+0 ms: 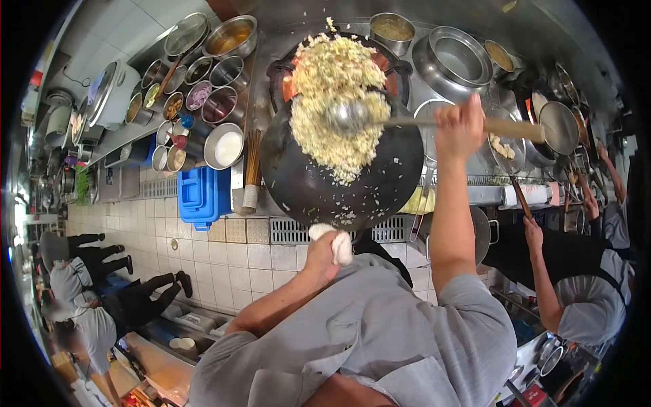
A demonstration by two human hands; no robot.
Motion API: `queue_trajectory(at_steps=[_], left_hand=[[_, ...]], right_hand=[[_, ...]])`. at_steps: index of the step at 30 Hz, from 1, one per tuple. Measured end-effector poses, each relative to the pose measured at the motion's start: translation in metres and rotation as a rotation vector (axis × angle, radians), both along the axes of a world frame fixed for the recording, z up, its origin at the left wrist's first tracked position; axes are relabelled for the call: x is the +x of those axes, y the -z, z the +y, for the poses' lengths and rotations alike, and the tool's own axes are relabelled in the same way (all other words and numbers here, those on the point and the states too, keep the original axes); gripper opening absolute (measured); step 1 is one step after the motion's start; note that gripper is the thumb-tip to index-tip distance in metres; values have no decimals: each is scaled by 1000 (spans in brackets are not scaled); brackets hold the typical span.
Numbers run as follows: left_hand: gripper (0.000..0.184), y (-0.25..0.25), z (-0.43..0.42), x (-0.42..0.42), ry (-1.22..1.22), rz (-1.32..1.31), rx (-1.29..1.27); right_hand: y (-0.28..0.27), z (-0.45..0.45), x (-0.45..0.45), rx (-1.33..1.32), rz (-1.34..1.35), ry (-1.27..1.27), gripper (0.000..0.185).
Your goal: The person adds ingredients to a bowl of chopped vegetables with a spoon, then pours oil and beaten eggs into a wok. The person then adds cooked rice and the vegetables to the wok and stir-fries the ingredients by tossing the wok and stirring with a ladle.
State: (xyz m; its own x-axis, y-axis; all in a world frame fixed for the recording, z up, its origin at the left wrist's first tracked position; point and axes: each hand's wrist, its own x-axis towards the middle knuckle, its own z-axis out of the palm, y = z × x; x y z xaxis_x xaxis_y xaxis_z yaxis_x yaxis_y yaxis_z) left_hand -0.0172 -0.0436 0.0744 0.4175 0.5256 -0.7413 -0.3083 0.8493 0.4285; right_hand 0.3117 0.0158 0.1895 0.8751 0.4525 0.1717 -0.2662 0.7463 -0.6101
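My right hand (460, 127) is closed around the long handle of a metal ladle (347, 117), whose rounded bowl is over the rice. Fried rice (336, 74) with yellow and green bits lies heaped and partly in the air, some grains flying past the far rim. Beneath it is a large black wok (285, 176), tilted, with loose grains scattered on its near side. At the wok's near edge my left hand (321, 258) grips a folded white cloth (341, 247). The cloth covers the wok's rim there, so the hold itself is hidden.
Metal bowls of ingredients and a bowl of white powder (224, 146) stand left, beside a bamboo brush (251, 180). Below them hangs a blue bin (203, 193). A steel pot (453, 57) sits back right. Co-workers are at right, one holding a pan (505, 163); others stand far left.
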Motion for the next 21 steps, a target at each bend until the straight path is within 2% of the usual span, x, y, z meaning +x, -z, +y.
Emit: queue_trajectory(at_steps=[2,4,6,7,8,9,10,12,14,16,18,20,21], left_hand=[[17,-6,45,28,-15,-9,-116],[18,41,102,68,83,-82,46],[20,101,141,83,118,-272,94],[21,111,123,75,79,-151,147],[22,116,106,68,44,-40,216],[14,129,83,49,-10,-81,134],[14,134,57,27,33,-38,23],[18,66,9,1,-22,73,5],[17,-13,25,26,-133,-24,16],[17,19,89,48,45,-197,-84],[16,61,135,89,70,-239,32],[15,91,118,78,40,-106,97],[16,105,105,72,30,-43,130]], right_hand=[[-1,-10,-18,-98,-26,-22,39],[9,0,-24,-134,-30,-42,39],[23,53,-21,-169,-5,132,39],[21,70,-24,-218,-69,196,39],[19,71,-20,-161,-118,179,38],[17,70,-15,-105,-168,160,37],[14,68,-11,-49,-219,139,36],[0,24,-24,-26,-219,59,37],[-2,1,-32,-22,-217,-19,40],[-4,-12,-47,-83,-215,-75,43],[10,22,-48,-172,-256,57,44],[19,63,-39,-283,-293,266,43],[18,63,-34,-229,-294,256,43]])
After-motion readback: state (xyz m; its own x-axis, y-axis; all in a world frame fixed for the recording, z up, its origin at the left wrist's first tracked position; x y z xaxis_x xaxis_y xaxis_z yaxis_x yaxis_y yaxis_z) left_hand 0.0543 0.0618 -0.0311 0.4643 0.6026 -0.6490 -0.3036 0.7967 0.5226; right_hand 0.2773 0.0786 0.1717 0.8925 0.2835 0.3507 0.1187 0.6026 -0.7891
